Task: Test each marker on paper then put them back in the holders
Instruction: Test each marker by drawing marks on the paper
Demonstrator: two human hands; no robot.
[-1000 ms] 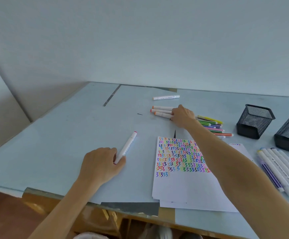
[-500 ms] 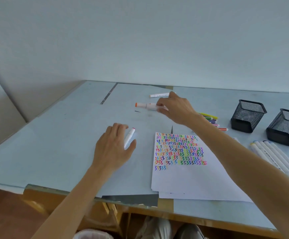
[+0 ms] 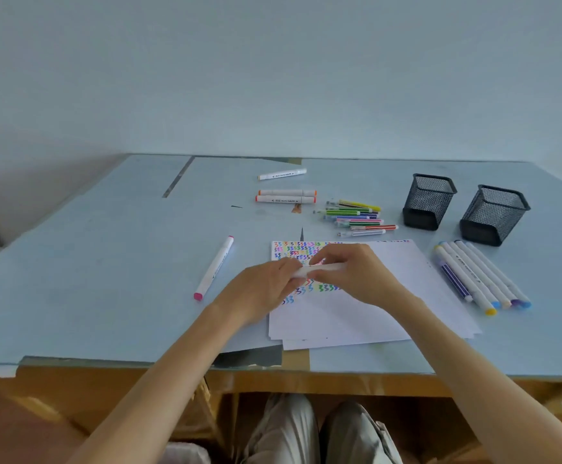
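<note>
Both hands hold one white marker (image 3: 319, 270) level above the paper (image 3: 373, 316), which is covered with rows of coloured squiggles. My left hand (image 3: 266, 289) grips its left end and my right hand (image 3: 356, 276) grips its right part. A pink-tipped white marker (image 3: 214, 266) lies on the table left of the paper. Two orange-tipped markers (image 3: 286, 196) and another white one (image 3: 282, 174) lie further back. Two black mesh holders (image 3: 428, 200) (image 3: 494, 214) stand at the right, with nothing visible inside.
A pile of thin coloured pens (image 3: 356, 217) lies between the orange markers and the holders. Several white markers (image 3: 480, 274) lie side by side right of the paper. The table's front edge (image 3: 306, 366) runs just below the paper.
My right hand carried an orange-tipped marker from the far row down over the paper. My left hand let go of the pink-tipped marker and came across to grip the carried one.
</note>
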